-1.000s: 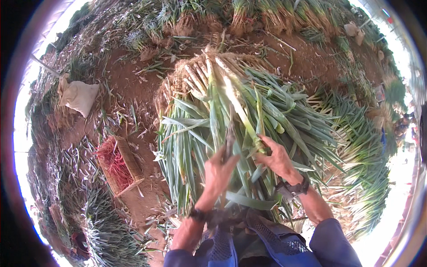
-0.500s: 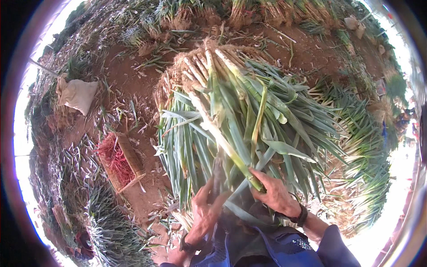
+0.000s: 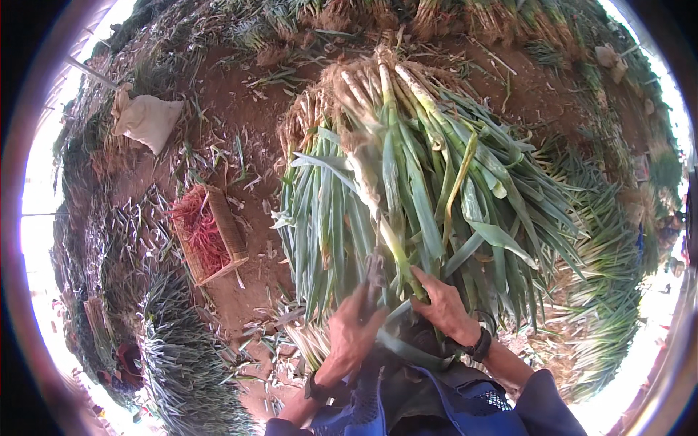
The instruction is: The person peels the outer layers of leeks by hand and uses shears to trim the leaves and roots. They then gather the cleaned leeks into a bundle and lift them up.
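My right hand (image 3: pixel 445 311) is closed around the green end of a leek (image 3: pixel 396 245), whose pale stalk and roots point away over the pile. My left hand (image 3: pixel 352 327) grips a narrow dark blade-like tool (image 3: pixel 374 270), blurred, its tip beside that leek's stalk. I cannot make out its exact kind. In front of both hands lies a large heap of leeks (image 3: pixel 418 185), white stalks and brown roots at the far end, green leaves fanned toward me and to the right. Cut leaf pieces (image 3: pixel 407 350) hang against my clothes.
To the left a wicker basket (image 3: pixel 231 231) holds red strips (image 3: pixel 198 224) on brown soil littered with scraps. Behind it sits a pale sack (image 3: pixel 147 120). More leeks lie in rows on the right (image 3: pixel 600 291), at lower left (image 3: pixel 182 356) and along the back (image 3: pixel 502 22).
The view has shifted, so the scene sits further right. The held leek has come closer to me and stands steeper. My left hand's tool has moved up against its stalk.
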`<state>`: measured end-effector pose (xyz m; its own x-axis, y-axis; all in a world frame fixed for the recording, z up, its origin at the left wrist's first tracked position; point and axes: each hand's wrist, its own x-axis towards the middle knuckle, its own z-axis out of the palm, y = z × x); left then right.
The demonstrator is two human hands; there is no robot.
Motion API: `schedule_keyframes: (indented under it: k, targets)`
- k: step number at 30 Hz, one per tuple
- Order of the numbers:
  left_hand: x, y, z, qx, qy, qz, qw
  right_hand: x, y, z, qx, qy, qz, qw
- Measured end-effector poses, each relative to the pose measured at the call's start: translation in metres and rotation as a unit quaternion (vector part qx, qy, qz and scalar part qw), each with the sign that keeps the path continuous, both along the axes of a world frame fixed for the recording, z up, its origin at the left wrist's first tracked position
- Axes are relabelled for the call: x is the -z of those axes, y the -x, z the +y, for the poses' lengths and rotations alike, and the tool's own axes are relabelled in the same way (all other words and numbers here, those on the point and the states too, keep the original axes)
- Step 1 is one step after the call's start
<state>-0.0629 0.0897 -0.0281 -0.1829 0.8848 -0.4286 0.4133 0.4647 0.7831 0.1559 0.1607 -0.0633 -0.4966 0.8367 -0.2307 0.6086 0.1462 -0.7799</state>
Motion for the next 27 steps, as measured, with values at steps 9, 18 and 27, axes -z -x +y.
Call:
schedule_keyframes:
  k: [9, 18, 27]
  targets:
    - [0.017, 0.013, 0.022, 0.007, 0.007, 0.047, 0.999, 0.029, 0.010, -0.012, -0.037, -0.112, -0.100, 0.988]
    - [0.074, 0.047, 0.117, -0.051, -0.026, 0.059, 0.997, 0.034, 0.018, -0.016, -0.042, -0.148, -0.108, 0.982]
    - [0.043, 0.044, 0.088, -0.079, 0.030, -0.116, 0.990, 0.016, 0.017, 0.003, 0.032, -0.015, -0.021, 0.999]
